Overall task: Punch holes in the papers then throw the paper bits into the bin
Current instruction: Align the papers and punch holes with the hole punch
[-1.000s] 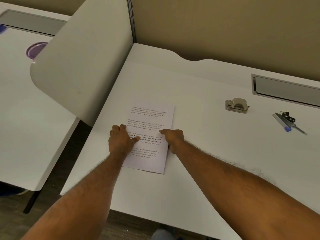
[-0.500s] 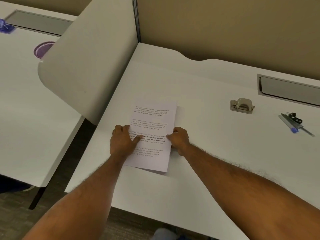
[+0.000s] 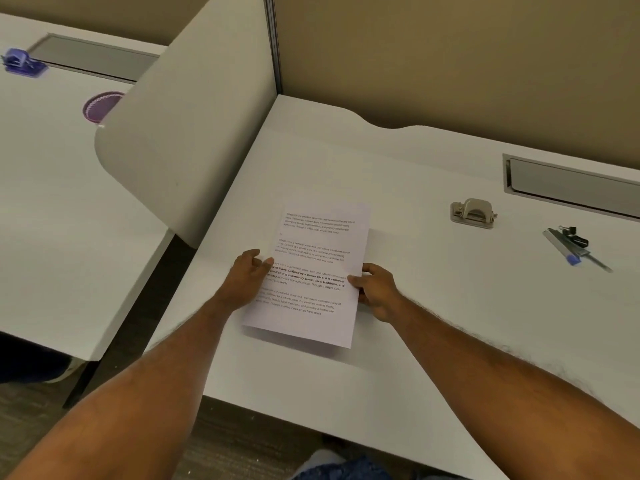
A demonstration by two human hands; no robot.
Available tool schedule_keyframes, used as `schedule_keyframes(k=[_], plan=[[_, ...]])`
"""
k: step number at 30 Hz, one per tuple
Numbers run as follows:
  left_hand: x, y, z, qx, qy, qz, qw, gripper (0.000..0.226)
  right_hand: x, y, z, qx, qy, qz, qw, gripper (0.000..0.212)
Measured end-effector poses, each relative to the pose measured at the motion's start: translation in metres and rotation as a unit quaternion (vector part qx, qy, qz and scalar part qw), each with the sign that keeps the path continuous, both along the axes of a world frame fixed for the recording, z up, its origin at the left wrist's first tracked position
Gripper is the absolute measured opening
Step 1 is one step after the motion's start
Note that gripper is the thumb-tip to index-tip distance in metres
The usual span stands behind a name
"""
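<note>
- White cubicle desk (image 3: 381, 375).
- Printed papers (image 3: 311, 271) lie between both hands' fingers.
- Thumbs on top: left hand (image 3: 247, 277) pinches the left edge, right hand (image 3: 377, 292) the right.
- Light, floppy sheets, likely: grip both long edges.
- Metal hole punch (image 3: 472, 213) sits well right of the right fingers.

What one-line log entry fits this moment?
papers: printed side up | left grip: holds left edge | right grip: pinches right edge | hole punch: untouched, farther right
</note>
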State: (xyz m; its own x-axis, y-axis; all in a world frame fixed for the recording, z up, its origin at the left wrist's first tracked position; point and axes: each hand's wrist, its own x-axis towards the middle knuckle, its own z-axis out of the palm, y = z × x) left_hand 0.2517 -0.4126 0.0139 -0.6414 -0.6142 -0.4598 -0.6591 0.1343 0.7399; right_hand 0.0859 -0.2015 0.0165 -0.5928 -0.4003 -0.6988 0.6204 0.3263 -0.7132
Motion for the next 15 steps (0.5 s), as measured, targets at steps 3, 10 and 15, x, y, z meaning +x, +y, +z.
schedule_keyframes(k=[3,10,15], plan=[[-0.009,0.008,0.01,0.102,0.02,0.029,0.994,0.049,-0.003,0.011,0.005,-0.027,-0.023,-0.008,0.999,0.022],[-0.029,0.036,0.029,0.246,0.067,-0.007,0.967,0.022,-0.01,0.045,0.026,-0.045,-0.032,-0.019,0.998,0.022],[-0.047,0.06,0.033,0.238,0.074,-0.059,0.967,0.027,-0.013,0.078,0.035,-0.037,-0.023,-0.038,0.998,0.025]])
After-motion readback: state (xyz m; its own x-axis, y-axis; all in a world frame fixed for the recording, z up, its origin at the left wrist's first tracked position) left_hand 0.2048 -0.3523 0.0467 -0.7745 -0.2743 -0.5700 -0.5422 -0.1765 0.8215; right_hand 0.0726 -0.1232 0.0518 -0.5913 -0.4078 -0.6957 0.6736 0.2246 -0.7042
